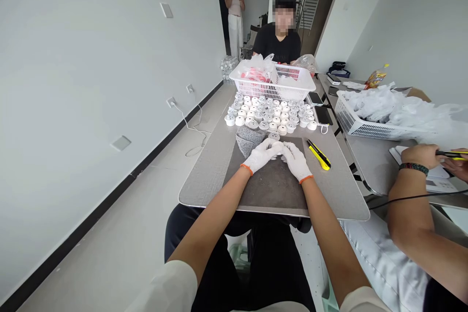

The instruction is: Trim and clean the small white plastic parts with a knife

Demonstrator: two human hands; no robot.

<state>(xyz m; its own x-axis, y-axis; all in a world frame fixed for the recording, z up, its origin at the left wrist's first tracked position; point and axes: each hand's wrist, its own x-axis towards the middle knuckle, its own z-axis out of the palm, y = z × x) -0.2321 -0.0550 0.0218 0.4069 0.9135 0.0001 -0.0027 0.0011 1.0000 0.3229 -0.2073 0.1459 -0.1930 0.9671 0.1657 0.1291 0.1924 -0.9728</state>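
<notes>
White round piece held between both gloved hands, over the dark mat

Clock centred on the piece, 12 pointing away from the wearer.

The white round piece [277, 148] sits above the far part of the dark mat [270, 192], mostly hidden by fingers. Left hand [260, 155] comes in from 8 o'clock, right hand [297, 162] from 4. Grip: fingertips of both hands meet around the piece, pinching it from either side; exact finger contact too small to make out. The piece lies at the fingertips of each hand, so neither is clearly nearer. Outline looks round; no long axis readable.

Closest neighbours: one grey-white piece [273, 136] at 12, just beyond the fingertips, crowding that side. Folded grey cloth [248, 142] at 10, right beside the left hand, hemming it in. Yellow cutter [319, 155] at 3, nearer the right hand and apart from it; its long axis runs from about 10 to 4.

Farther out: rows of white pieces [270, 113] at 12, backed by a white basket [258, 88] holding bags. Phone [323, 116] at 2, on the table edge side. Second basket [365, 126] at 2, on the neighbouring table. A co-worker's hand [419, 156] at 3, well apart.
</notes>
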